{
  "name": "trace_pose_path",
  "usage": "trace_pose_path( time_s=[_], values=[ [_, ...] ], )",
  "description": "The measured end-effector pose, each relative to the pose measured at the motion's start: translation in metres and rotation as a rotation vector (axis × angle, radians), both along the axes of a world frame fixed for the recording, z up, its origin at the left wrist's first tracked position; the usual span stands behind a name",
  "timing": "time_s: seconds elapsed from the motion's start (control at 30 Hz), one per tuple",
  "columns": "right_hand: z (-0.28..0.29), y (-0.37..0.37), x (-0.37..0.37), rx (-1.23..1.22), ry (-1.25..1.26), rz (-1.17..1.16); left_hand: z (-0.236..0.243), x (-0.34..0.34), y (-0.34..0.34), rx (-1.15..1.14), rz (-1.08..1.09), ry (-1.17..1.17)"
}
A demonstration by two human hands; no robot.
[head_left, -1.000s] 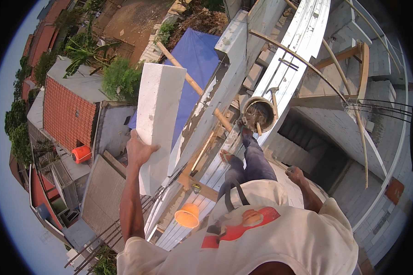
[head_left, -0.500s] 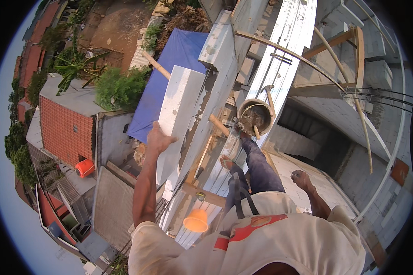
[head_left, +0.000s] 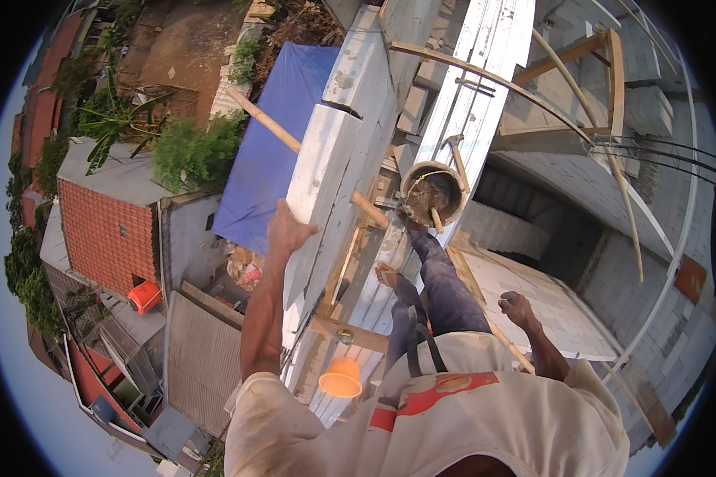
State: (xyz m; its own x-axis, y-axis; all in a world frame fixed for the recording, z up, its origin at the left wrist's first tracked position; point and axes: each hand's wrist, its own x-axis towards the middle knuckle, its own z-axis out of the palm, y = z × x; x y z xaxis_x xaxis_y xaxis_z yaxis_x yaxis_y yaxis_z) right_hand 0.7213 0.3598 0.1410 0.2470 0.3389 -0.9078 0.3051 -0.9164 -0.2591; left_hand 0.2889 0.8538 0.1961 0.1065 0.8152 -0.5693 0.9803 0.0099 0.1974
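Note:
My left hand [head_left: 289, 228] grips the top of a long white lightweight block [head_left: 320, 167] on the wall, its thumb stretched across the upper face. The block lies in line with another white block [head_left: 359, 67] beyond it, its far end close to that one. My right hand [head_left: 519, 308] hangs out to the right with the fingers curled in and nothing visible in them. Ahead of my feet stands a bucket [head_left: 410, 195] of wet grey mortar, with a wooden tool handle [head_left: 437, 220] sticking out. A hammer [head_left: 459, 161] lies beside the bucket.
I stand on pale metal planks [head_left: 463, 103] high beside the wall. Wooden poles [head_left: 264, 119] jut through and past the wall. An orange pail [head_left: 341, 377] is near my left side. On the right lies a deep drop to a dark opening [head_left: 537, 211]; rooftops [head_left: 107, 230] lie far below left.
The block under my left hand has shifted and settled into line on the wall, covering the mortar gap seen beside it. My right hand stays out at the side, fingers curled.

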Motion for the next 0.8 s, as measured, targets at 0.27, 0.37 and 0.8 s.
trace_pose_path(
  time_s=[0.27,0.37,0.8],
  values=[
    [-0.003,-0.006,0.003,-0.014,0.0,0.006,-0.007,0.011,0.003,-0.014,0.019,0.023],
    [-0.003,-0.004,0.004,-0.004,0.007,0.021,-0.012,0.012,0.002,-0.013,0.027,0.022],
    [-0.039,0.018,0.001,0.05,-0.013,0.102,-0.03,0.02,0.005,-0.006,0.007,0.012]
  ],
)
